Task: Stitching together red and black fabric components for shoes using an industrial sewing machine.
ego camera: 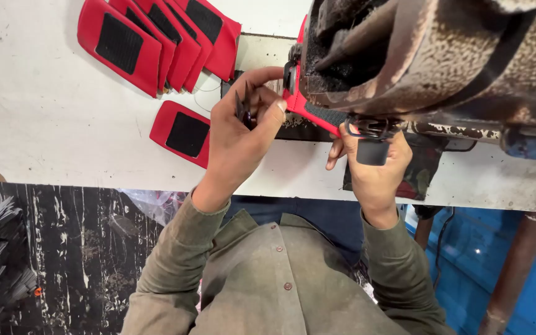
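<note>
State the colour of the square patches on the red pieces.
Black patches on red pieces, clearest in the head view.

— What sort of place is this?
— A small stitching workshop. A worn, rust-mottled industrial sewing machine (429, 56) fills the upper right of the frame.
— Anything else?
— It stands on a scuffed white worktable (51, 111), and identical red fabric pieces with black fastener patches (156, 40) lie fanned at upper centre, batch work.
</note>
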